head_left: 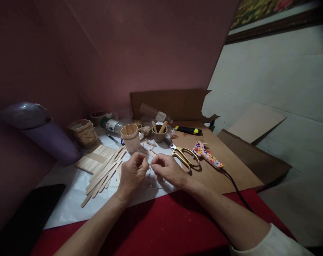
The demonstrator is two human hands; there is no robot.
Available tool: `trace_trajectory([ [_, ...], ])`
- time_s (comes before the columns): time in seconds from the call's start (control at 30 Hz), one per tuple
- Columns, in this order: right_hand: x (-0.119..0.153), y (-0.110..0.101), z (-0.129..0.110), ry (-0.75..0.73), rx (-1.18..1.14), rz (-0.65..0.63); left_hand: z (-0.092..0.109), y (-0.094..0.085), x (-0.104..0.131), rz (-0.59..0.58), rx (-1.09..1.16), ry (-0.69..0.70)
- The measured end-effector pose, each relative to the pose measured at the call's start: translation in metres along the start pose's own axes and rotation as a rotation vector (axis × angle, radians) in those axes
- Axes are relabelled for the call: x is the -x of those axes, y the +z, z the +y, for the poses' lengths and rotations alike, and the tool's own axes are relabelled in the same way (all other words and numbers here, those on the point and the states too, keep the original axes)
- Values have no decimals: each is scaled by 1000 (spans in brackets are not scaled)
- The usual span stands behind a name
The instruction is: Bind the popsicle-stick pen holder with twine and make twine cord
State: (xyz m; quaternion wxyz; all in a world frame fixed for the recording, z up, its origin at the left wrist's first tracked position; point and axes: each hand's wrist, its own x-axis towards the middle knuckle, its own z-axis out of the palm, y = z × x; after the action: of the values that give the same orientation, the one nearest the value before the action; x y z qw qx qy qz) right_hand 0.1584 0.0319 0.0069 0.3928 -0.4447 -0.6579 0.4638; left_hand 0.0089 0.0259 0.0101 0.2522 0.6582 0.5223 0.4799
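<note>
A thin strand (150, 171) is being pinched in the nearly closed grip of left hand (133, 173) and right hand (168, 170), beside gold-handled scissors (183, 156).

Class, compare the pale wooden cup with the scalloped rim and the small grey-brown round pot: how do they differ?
The pale wooden cup looks taller; the grey-brown pot is squatter. The cup's rim is scalloped, the pot's smooth. Flat wooden sticks lean up out of the pot, while none show above the cup's rim. Both stand upright.
</note>
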Motion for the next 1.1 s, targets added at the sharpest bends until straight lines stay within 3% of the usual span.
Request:
trace_trajectory([
  [0.17, -1, 2, 3, 17, -113, 9, 3, 2, -4, -52, 420, -291],
  [0.27, -2, 2, 2, 31, -164, 59, 7, 1, -5, -103, 557, -388],
  [0.57, -6, -1, -2, -36, -185, 193, 2, -2, -3, -306, 713, -525],
  [1.1, -5, -2, 1, -88, -220, 131, 9, -3, -1, -415, 772, -597],
])
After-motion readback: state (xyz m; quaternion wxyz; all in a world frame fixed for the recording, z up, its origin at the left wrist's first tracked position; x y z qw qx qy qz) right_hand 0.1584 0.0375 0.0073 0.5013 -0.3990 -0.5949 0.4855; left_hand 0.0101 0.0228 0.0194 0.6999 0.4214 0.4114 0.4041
